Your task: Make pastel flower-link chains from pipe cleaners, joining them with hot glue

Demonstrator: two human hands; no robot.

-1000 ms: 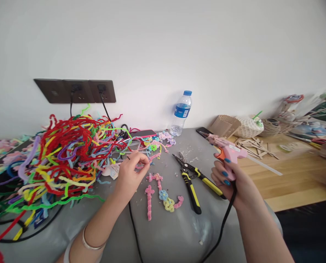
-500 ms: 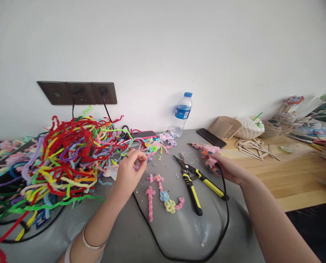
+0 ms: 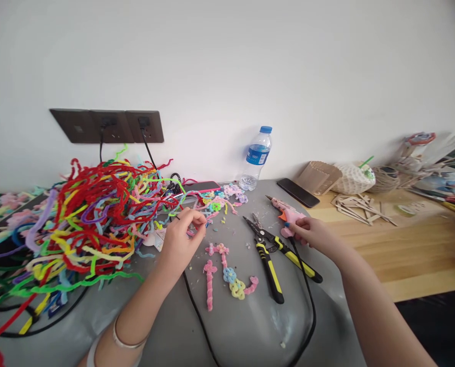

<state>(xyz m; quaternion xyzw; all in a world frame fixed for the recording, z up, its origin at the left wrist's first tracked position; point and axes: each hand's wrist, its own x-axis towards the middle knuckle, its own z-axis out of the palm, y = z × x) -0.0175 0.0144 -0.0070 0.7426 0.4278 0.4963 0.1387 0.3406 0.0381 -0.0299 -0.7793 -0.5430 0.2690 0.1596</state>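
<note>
From the head camera we look down at our two hands on a grey padded bench (image 3: 231,331). Our left hand (image 3: 181,239) has its grip pinched shut on a thin pink fuzzy craft stem (image 3: 211,218). It sits right at the edge of a big tangled pile of fuzzy stems in red, yellow, green and blue (image 3: 93,219).

Our right hand (image 3: 313,235) rests on the bench by the handle of a pink hot glue gun with an orange trigger (image 3: 286,214). The glue gun lies on the bench with its tip pointing away from us. Our fingers touch its handle, but we cannot tell if the grip is closed around it. A black cord (image 3: 309,311) runs from the gun back toward us.

Between our hands lie black and yellow pliers (image 3: 273,260) and a small pink, blue and yellow fuzzy flower shape (image 3: 227,272). Near the wall stand a clear plastic water bottle with a blue cap (image 3: 256,159) and a black phone (image 3: 298,185). A dark wall socket plate (image 3: 107,126) sits above the pile.
</note>
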